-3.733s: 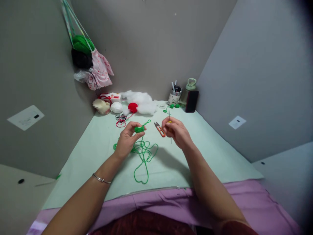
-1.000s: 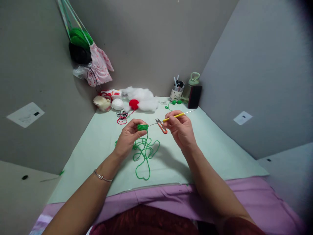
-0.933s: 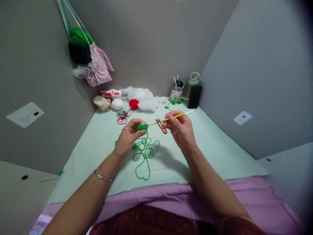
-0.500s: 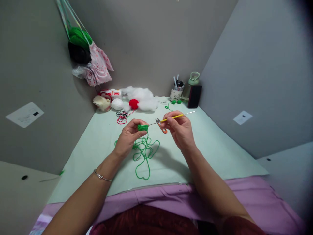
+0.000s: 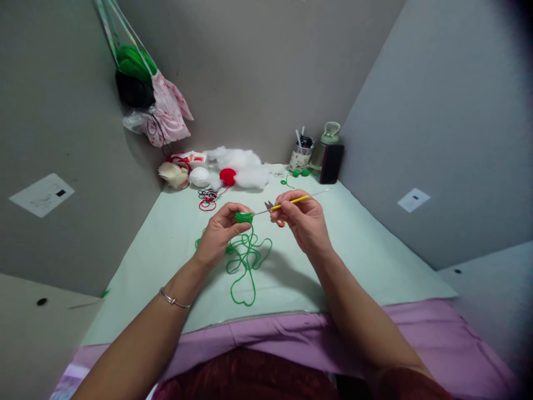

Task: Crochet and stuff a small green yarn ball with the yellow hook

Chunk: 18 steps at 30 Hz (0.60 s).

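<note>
- While the left hand [image 5: 216,236] is raised just above the surface [image 5: 366,250], its fingers [image 5: 233,214] are pinched shut on a small green crochet piece [image 5: 243,217], held between thumb and fingertips near the middle of the view.
- The right hand [image 5: 306,222] has its fingers closed around the yellow handle of a crochet hook [image 5: 291,200], gripping it like a pen.
- The hook's long axis runs from its far end, up and to the right, down and left to its metal tip. The tip lies right at the right-hand edge of the green crochet piece. Whether it is already inside a stitch is too small to tell.
- The piece thus lies to the left of the right fingers, straight along the line of the hook, with the two hands near each other but not touching.
- Green yarn [image 5: 245,261] trails down from the piece and lies in loose loops on the surface below the hands.
- Orange snips [image 5: 281,224] lie on the surface, partly hidden by the right hand.
- Further back are a red ball [image 5: 227,176], white stuffing [image 5: 245,166], a cup of pens [image 5: 298,158] and a bottle [image 5: 327,141].
</note>
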Motion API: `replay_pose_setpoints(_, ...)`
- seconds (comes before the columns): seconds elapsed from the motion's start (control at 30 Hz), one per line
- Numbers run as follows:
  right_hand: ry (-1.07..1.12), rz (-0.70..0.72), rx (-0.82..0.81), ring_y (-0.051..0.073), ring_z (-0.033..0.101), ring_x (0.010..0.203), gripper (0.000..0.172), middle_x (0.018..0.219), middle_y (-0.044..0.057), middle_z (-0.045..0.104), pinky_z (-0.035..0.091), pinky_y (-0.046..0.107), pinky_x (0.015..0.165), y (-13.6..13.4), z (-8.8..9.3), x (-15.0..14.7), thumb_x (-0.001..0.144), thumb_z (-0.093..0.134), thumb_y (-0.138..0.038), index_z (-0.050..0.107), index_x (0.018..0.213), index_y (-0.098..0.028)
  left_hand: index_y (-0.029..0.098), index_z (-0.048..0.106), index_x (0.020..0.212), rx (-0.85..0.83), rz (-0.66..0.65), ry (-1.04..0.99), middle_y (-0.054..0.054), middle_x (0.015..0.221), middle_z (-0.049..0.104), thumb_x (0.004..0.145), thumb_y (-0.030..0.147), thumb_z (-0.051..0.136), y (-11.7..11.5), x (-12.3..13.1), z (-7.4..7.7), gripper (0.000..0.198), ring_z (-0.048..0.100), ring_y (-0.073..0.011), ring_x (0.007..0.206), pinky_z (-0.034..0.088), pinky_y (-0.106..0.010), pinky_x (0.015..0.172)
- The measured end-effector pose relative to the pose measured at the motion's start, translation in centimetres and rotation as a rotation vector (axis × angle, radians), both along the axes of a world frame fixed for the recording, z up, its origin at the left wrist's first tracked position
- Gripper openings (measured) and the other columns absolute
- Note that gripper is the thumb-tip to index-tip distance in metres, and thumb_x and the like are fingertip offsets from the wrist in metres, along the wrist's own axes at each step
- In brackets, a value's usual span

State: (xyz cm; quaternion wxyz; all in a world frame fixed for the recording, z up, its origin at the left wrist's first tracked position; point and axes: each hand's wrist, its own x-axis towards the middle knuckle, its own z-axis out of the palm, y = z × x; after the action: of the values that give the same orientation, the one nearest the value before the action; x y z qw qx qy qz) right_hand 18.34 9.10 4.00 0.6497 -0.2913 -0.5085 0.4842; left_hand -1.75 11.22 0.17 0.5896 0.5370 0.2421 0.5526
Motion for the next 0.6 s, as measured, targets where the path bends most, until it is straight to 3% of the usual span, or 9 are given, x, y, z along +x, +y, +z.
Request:
replay_pose_setpoints(0.27, 0.024, -0.040, -0.005, 0.012, 0.069, 0.061, 0.034, 0.077, -0.002, 0.070, 0.053, 0.024, 0.054, 0.27, -0.08, 0.19, 0.079, 0.091, -0.044, 0.067, 0.082, -0.020, 0.021, 0.072, 0.093, -0.006, -0.011, 0.005, -0.003, 0.101, 0.072, 0.075, 0.031, 0.093, -0.10, 0.05, 0.14, 0.030, 0.060, -0.0158, 0.085, 0.048, -0.027, 0.077)
replay_pose_setpoints(0.6, 0.015, -0.020, 0.002, 0.012, 0.070, 0.061, 0.031, 0.078, -0.002, 0.071, 0.058, 0.026, 0.059, 0.07, 0.07, -0.03, 0.079, 0.091, -0.043, 0.068, 0.081, -0.021, 0.021, 0.072, 0.092, -0.009, -0.013, 0.015, -0.004, 0.100, 0.072, 0.074, 0.034, 0.093, -0.14, 0.04, 0.16, 0.031, 0.061, -0.0176, 0.086, 0.048, -0.029, 0.078)
